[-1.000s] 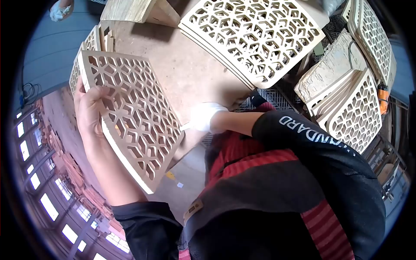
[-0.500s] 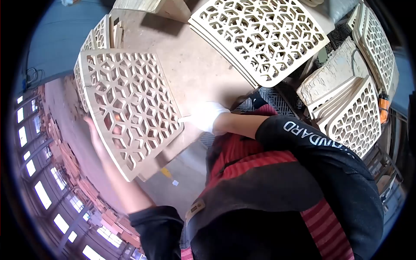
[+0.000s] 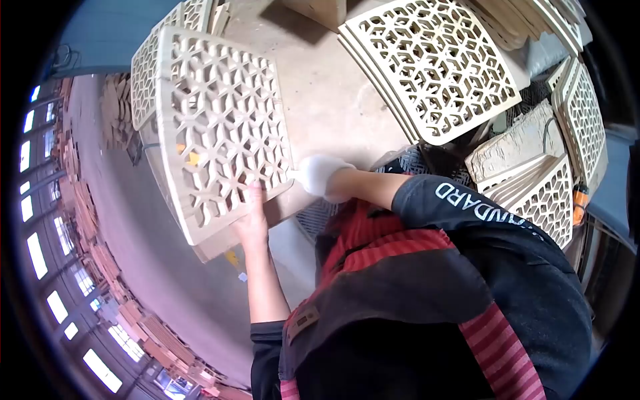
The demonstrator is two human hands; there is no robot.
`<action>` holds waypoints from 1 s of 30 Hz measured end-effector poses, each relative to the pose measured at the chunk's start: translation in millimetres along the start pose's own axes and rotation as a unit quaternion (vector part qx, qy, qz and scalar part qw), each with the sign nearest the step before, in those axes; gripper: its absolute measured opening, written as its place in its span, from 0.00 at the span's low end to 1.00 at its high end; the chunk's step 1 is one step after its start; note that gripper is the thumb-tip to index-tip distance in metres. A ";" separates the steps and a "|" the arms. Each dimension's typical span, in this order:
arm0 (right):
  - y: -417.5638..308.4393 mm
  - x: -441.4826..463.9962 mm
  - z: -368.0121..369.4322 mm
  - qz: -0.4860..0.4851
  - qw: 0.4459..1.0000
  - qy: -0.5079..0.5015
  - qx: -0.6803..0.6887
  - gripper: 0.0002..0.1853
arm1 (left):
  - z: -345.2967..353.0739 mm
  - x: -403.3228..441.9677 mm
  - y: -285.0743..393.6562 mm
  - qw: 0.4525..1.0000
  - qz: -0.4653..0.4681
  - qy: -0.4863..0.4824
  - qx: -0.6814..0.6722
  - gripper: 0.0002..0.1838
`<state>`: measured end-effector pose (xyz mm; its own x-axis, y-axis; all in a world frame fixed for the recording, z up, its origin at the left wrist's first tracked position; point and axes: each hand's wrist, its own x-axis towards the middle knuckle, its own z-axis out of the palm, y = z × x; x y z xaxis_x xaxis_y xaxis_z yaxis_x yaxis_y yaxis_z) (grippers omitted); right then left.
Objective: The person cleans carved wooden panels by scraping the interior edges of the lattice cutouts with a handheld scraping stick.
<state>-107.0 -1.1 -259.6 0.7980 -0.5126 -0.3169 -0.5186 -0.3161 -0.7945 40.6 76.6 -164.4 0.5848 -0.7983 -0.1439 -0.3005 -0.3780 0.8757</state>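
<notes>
A pale wooden lattice panel (image 3: 230, 127) with star-shaped cut-outs stands tilted over the left part of the work table. My bare left hand (image 3: 252, 221) grips its lower edge, thumb on the patterned face and the other fingers hidden behind. At the panel's right edge is my right hand (image 3: 325, 178) in a white glove, its fingers closed. A thin pale tip points from the glove to the panel edge; glare washes it out, so I cannot tell whether it is a finger or a held tool.
A stack of lattice panels (image 3: 433, 73) lies at the table's far right. More panels (image 3: 543, 203) lean beside a rough wooden block (image 3: 513, 140) on the right, near an orange tool (image 3: 580, 203). Another lattice panel (image 3: 143, 87) stands behind the held one.
My left hand has moved from the panel's left edge to its lower edge, near the right corner. The panel has turned and tilts more steeply. My gloved hand stays by its right edge.
</notes>
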 end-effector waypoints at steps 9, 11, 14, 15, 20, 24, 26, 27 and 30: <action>-16.6 5.3 6.1 0.034 0.991 0.042 -0.122 0.11 | -1.6 0.2 -19.5 0.989 0.106 0.000 0.108 0.29; -15.0 13.2 16.5 0.056 0.991 0.079 -0.096 0.13 | 2.9 1.8 -20.9 0.993 0.064 -0.002 0.100 0.30; -25.3 12.4 -3.2 0.109 0.994 0.002 0.010 0.15 | 5.5 3.6 -19.5 0.986 0.108 0.027 0.123 0.28; -22.5 15.8 1.0 0.137 0.989 -0.013 0.046 0.15 | 2.1 7.2 -20.1 0.991 0.066 0.034 0.108 0.28; -9.3 26.7 7.2 0.098 0.991 -0.029 -0.086 0.15 | -4.9 12.1 -14.1 0.997 0.039 -0.013 0.067 0.30; -26.2 16.8 -4.0 0.062 0.992 -0.005 -0.110 0.16 | -1.7 16.2 -7.7 0.999 0.020 -0.012 0.049 0.31; -21.7 23.0 -0.3 0.101 0.994 -0.011 -0.028 0.17 | -1.7 14.7 -5.9 0.993 0.064 -0.012 0.094 0.31; -15.9 25.1 4.6 0.115 0.993 -0.015 0.008 0.17 | -2.0 13.0 -3.9 0.993 0.054 -0.005 0.104 0.31; -1.0 26.8 9.1 0.139 0.989 -0.046 0.029 0.18 | 1.8 13.0 -19.2 0.999 0.038 -0.008 0.002 0.32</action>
<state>-82.3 -7.3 -272.0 0.6525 -0.4978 -0.5714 -0.7060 -0.1252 -0.6971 52.6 72.7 -183.9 0.5481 -0.8322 -0.0835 -0.3479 -0.3176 0.8821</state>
